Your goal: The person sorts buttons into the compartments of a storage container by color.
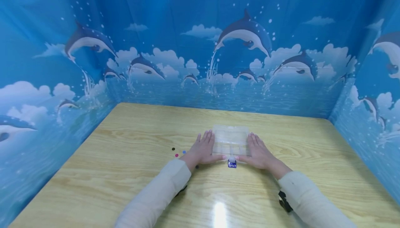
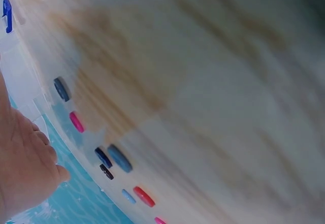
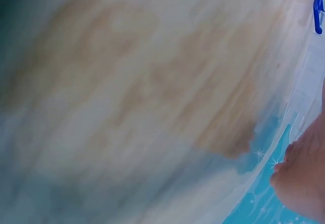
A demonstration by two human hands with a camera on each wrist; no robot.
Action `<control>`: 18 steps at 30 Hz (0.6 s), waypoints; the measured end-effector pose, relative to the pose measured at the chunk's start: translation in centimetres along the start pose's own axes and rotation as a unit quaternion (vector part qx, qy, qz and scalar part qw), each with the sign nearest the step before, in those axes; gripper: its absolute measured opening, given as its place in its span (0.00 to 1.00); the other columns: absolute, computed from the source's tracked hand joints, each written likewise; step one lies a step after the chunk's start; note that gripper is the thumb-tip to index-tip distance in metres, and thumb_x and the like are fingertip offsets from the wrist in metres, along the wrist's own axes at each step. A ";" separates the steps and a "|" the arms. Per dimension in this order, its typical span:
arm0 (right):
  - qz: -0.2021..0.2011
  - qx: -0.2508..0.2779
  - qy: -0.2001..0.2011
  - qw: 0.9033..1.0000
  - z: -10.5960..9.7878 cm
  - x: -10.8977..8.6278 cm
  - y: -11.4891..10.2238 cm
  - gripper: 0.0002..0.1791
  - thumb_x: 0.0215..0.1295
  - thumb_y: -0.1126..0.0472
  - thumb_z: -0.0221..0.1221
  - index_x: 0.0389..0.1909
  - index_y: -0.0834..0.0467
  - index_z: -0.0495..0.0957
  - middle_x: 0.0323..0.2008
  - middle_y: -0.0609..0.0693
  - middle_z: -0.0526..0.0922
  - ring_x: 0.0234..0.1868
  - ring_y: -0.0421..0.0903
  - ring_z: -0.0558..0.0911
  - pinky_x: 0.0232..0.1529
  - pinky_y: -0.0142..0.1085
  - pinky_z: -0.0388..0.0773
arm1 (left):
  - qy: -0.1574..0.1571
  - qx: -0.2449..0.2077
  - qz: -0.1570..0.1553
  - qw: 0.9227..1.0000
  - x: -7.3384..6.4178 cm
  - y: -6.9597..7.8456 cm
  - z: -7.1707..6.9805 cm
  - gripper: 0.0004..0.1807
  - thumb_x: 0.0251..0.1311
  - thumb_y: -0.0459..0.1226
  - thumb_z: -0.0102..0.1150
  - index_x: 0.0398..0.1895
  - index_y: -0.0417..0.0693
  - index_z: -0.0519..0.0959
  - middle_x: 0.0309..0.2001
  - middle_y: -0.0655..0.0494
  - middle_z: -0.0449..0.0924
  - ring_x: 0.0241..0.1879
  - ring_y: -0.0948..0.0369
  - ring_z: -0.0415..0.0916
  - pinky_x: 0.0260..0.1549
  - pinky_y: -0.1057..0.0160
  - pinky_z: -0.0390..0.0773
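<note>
A clear plastic compartment box (image 1: 231,138) lies on the table between both hands, with a small blue piece (image 1: 232,164) at its near edge. Along its left side rests my left hand (image 1: 203,150), fingers straight and thumb reaching across the near edge. My right hand (image 1: 258,153) lies the same way along the right side. Both thumb tips come close to the blue piece. Beside the left hand are loose buttons, among them a black one (image 1: 173,148), a pink one (image 1: 176,155) and a blue one (image 1: 184,152). The left wrist view shows a red button (image 2: 144,196) too.
The wood-grain table (image 1: 131,141) reaches back to a blue dolphin-print curtain (image 1: 175,92), which also hangs at the left and right. A dark button (image 1: 197,167) lies by the left wrist. Light glares on the table's near part.
</note>
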State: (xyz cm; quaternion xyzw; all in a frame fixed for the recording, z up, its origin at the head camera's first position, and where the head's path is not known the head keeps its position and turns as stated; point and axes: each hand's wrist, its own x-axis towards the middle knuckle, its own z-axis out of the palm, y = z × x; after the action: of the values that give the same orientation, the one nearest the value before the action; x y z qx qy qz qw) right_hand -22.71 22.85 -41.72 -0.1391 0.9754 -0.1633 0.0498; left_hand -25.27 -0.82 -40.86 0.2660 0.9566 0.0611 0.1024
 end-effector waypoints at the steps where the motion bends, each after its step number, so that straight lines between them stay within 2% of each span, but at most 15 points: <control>1: -0.001 -0.001 0.001 1.000 0.0 0.0 0.0 0.58 0.59 0.32 0.50 0.67 0.75 0.39 0.70 0.72 0.38 0.70 0.68 0.41 0.70 0.56 0.39 | 0.001 0.001 0.001 1.000 0.0 0.0 0.0 0.53 0.58 0.68 0.36 0.72 0.38 0.40 0.74 0.43 0.34 0.74 0.50 0.34 0.71 0.50 0.38; 18: -0.006 -0.004 0.003 1.000 0.3 -0.2 -0.2 0.58 0.59 0.32 0.49 0.67 0.76 0.40 0.69 0.73 0.39 0.70 0.69 0.41 0.70 0.56 0.40 | 0.007 0.007 0.007 1.000 -0.8 0.1 -0.2 0.53 0.58 0.68 0.36 0.71 0.36 0.42 0.73 0.41 0.36 0.73 0.48 0.36 0.71 0.49 0.40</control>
State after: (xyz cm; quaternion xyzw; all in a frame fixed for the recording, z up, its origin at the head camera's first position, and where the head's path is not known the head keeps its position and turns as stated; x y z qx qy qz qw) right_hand -22.42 22.61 -41.90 -0.1451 0.9753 -0.1603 0.0457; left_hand -24.62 -1.16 -40.49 0.2727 0.9559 0.0567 0.0933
